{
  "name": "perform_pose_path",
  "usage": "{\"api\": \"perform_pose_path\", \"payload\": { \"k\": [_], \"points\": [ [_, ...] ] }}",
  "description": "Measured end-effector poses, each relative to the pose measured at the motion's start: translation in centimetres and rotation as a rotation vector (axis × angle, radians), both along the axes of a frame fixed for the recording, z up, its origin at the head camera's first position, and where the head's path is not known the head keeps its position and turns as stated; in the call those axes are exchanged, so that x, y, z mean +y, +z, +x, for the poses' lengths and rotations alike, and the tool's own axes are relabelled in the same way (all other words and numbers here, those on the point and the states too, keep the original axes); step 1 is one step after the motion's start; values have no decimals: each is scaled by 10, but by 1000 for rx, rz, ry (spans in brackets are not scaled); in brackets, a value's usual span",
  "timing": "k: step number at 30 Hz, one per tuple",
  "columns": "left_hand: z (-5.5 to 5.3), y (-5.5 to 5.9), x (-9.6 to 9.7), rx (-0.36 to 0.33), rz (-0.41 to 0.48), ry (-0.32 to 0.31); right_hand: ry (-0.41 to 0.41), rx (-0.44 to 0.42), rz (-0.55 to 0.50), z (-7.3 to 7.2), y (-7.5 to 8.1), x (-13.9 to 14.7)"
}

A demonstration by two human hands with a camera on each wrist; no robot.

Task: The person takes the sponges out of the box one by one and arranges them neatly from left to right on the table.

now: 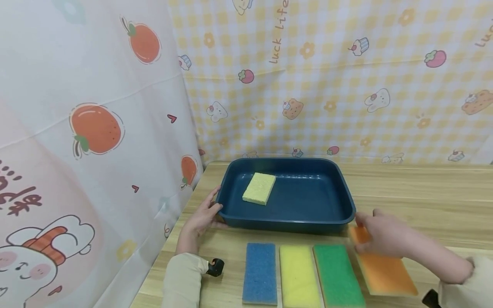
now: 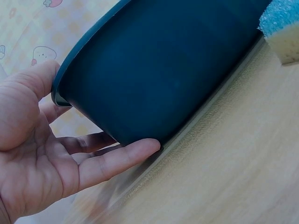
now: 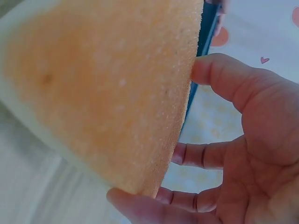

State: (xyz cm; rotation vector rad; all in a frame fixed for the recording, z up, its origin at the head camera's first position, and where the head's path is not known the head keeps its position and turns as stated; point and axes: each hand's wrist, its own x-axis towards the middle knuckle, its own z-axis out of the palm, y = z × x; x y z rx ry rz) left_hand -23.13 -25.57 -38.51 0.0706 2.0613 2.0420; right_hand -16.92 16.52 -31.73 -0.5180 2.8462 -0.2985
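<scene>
A dark blue rectangular pan (image 1: 292, 226) stands on the table with a small pale yellow sponge (image 1: 259, 188) lying in its left half. My left hand (image 1: 202, 216) grips the pan's left end, fingers at the rim and at the bottom edge in the left wrist view. At the pan's near right corner, my right hand (image 1: 385, 233) holds the far part of an orange sponge (image 1: 387, 271) by its edges. The right wrist view shows the orange face (image 3: 103, 93) filling the space beside the fingers.
Blue (image 1: 260, 273), yellow (image 1: 299, 276) and green (image 1: 339, 273) sponges lie side by side in front of the pan, left of the orange one. A patterned cloth (image 1: 327, 85) hangs behind the wooden table (image 1: 431, 192); another cloth (image 1: 127, 171) borders its left side.
</scene>
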Motion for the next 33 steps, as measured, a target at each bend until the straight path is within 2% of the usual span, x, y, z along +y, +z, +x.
{"api": "perform_pose_path", "payload": {
  "k": [7,12,23,27,33],
  "points": [
    [-2,-1,-1,3,-14,8,-42,-95,-73,5,-20,4],
    [-3,-2,-1,2,-18,16,-100,-152,-141,8,-32,5],
    [-3,-2,-1,-4,-10,18,-145,-189,-124,7,-45,5],
    [-4,-3,-1,-12,-13,17,-143,-179,-130,9,-49,5],
    [-4,-5,-3,11,-7,-13,-91,-70,-92,9,-52,5]
  ]
}}
